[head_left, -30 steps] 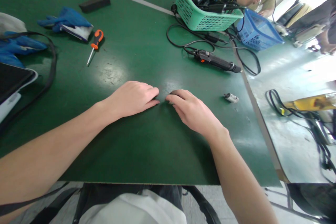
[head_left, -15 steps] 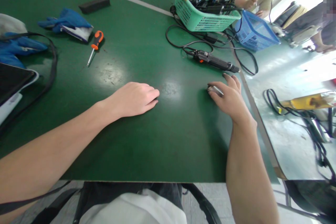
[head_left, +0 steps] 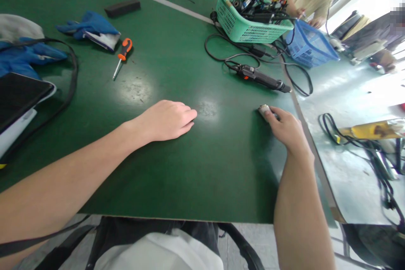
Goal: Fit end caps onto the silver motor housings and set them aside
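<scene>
My left hand (head_left: 172, 120) rests palm down on the green tabletop (head_left: 177, 177), its fingers together and loosely curled, with nothing visible in it. Near the table's right edge, my right hand (head_left: 283, 124) is closed around a small silvery metal piece with a dark edge (head_left: 263, 109). One end of that piece sticks out past the thumb; the rest is hidden in the fingers, and I cannot tell its kind. A black electric screwdriver (head_left: 261, 78) with an orange switch lies just beyond my right hand. Farther left lies a screwdriver (head_left: 125, 50) with an orange and black handle.
Blue gloves (head_left: 91, 27) and a dark block (head_left: 122, 8) lie at the back left, near a black-screened device (head_left: 22, 97). A green basket (head_left: 249, 31) holds tangled cables beside a blue basket (head_left: 311, 48). A yellow tool (head_left: 370, 130) lies on the right-hand table. A co-worker sits behind the baskets.
My right hand has turned and drawn slightly back and right, so the silvery piece now points away from me, under the thumb. The left hand stays put on the table; the view has shifted slightly.
</scene>
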The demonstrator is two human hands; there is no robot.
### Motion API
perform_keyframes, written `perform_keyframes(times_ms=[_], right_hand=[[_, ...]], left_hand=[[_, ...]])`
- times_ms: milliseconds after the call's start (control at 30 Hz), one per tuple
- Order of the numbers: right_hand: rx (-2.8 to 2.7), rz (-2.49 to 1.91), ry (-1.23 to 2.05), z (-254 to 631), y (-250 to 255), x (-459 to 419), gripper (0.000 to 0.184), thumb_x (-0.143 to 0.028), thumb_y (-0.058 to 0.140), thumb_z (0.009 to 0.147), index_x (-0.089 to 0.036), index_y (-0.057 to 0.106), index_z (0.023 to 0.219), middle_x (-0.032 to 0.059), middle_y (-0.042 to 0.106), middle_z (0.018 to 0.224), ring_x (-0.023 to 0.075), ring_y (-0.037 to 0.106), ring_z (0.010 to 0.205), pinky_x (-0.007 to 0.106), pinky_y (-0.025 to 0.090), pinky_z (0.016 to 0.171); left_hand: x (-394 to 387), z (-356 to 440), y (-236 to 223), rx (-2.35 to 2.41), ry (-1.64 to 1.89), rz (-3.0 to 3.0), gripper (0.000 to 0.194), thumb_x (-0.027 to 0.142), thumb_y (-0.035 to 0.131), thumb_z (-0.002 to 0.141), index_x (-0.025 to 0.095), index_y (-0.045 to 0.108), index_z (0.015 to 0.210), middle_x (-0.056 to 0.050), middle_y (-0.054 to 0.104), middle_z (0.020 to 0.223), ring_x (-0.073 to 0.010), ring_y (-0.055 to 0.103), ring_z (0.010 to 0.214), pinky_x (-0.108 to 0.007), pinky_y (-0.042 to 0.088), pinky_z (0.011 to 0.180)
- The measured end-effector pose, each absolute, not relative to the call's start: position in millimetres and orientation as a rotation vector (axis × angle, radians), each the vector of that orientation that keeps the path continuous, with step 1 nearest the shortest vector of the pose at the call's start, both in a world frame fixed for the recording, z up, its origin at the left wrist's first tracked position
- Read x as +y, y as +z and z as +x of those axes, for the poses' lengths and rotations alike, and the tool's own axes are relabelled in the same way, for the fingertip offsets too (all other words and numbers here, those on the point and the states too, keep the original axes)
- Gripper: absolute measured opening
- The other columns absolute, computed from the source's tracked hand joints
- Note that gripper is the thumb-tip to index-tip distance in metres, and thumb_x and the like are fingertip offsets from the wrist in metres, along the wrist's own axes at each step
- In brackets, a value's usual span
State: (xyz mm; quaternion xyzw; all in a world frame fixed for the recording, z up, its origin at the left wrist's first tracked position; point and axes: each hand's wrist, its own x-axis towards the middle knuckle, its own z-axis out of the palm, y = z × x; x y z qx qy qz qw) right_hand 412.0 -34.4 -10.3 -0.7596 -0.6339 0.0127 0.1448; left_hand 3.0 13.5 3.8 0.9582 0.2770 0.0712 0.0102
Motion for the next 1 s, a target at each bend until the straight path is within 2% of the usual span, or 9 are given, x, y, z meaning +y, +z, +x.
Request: perform_keyframes(times_ms=[167, 333, 533, 733, 867, 1000], right_hand=[[-1.687, -2.231, -0.047, 388.9, -21.7, -27.5, 0.059, -0.06, 0.04, 0.102, -0.018, 0.072, 0.129, 0.0203, 0.075, 0.115, 0.0385, 0.066, 0.108, 0.054, 0.05, 0.094], [-1.81, -1.959, -0.105, 336.8, -30.8, -20.4, 0.046, -0.046, 0.05, 0.1, -0.019, 0.067, 0.133, 0.0183, 0.072, 0.122, 0.0363, 0.064, 0.114, 0.056, 0.049, 0.1], [-2.184, -1.541, 0.132, 257.3, -16.4, -26.5, 0.04, -0.033, 0.053, 0.103, -0.02, 0.059, 0.14, 0.0159, 0.067, 0.129, 0.035, 0.06, 0.122, 0.057, 0.05, 0.107], [-2.375, -1.27, 0.328, 230.0, -6.3, -36.4, 0.042, -0.032, 0.049, 0.107, -0.024, 0.05, 0.148, 0.0144, 0.059, 0.146, 0.0324, 0.05, 0.141, 0.058, 0.043, 0.119], [-2.374, -1.265, 0.349, 238.0, -6.0, -38.0, 0.044, -0.036, 0.052, 0.106, -0.022, 0.051, 0.147, 0.0155, 0.058, 0.147, 0.0329, 0.051, 0.141, 0.059, 0.043, 0.119], [-2.362, -1.333, 0.309, 246.9, -6.8, -36.9, 0.041, -0.04, 0.054, 0.104, -0.018, 0.058, 0.138, 0.0178, 0.06, 0.143, 0.0341, 0.052, 0.14, 0.058, 0.044, 0.119]], left_hand=[[12.6, 2.7, 3.1, 0.86, 0.242, 3.0, 0.02, 0.027, 0.052, 0.101, 0.018, 0.068, 0.092, -0.005, 0.072, 0.084, -0.0193, 0.068, 0.076, -0.03, 0.042, 0.062], [13.0, 2.2, 0.8, 0.883, 0.273, 2.981, 0.022, 0.027, 0.051, 0.102, 0.018, 0.068, 0.091, -0.006, 0.074, 0.086, -0.0204, 0.069, 0.077, -0.031, 0.045, 0.065], [11.5, 4.0, 5.9, 1.058, 0.444, 2.899, 0.028, 0.032, 0.049, 0.103, 0.015, 0.063, 0.12, -0.01, 0.076, 0.102, -0.0266, 0.072, 0.091, -0.035, 0.05, 0.073], [11.3, 7.6, 6.9, 1.034, 0.391, 2.838, 0.033, 0.036, 0.051, 0.103, 0.015, 0.058, 0.129, -0.009, 0.075, 0.108, -0.0282, 0.071, 0.097, -0.036, 0.052, 0.077], [12.0, 9.2, 1.2, 1.007, 0.381, 2.86, 0.035, 0.035, 0.047, 0.106, 0.015, 0.057, 0.132, -0.01, 0.075, 0.111, -0.0272, 0.072, 0.099, -0.036, 0.053, 0.08], [12.9, 9.5, -0.1, 1.007, 0.331, 2.873, 0.033, 0.038, 0.049, 0.105, 0.017, 0.061, 0.128, -0.009, 0.076, 0.108, -0.0269, 0.072, 0.098, -0.036, 0.053, 0.081]])
